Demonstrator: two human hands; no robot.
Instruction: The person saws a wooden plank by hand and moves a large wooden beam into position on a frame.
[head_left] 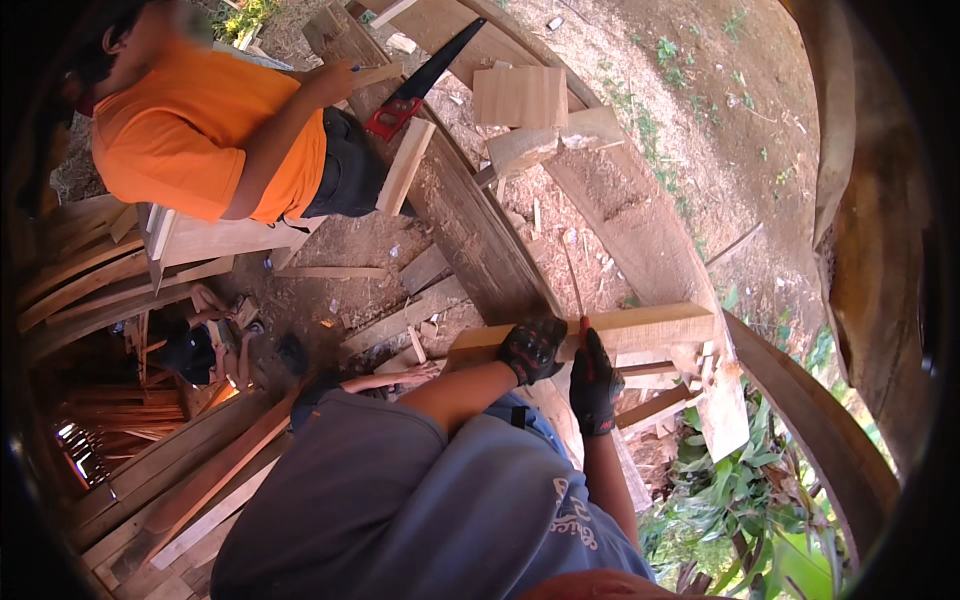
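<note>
A squared wooden beam (650, 326) lies across the planks in front of me. My left hand (532, 350), in a black glove, presses on its left part with the fingers bent over the wood. Close beside it, at the beam's near edge, my right hand (595, 388) is gloved too and closed round a red grip. From that grip a long, thin blade (573, 270) points away from me; it looks like a handsaw seen edge-on. Whether the blade touches the beam is hard to make out.
A co-worker in an orange shirt (200, 140) stands at the far left, holding a wood strip. A red-handled saw (430, 80) rests on a thick plank (460, 220). Wood blocks (520, 97) lie beyond. Other people (215, 345) crouch at left. Plants (740, 480) grow at right.
</note>
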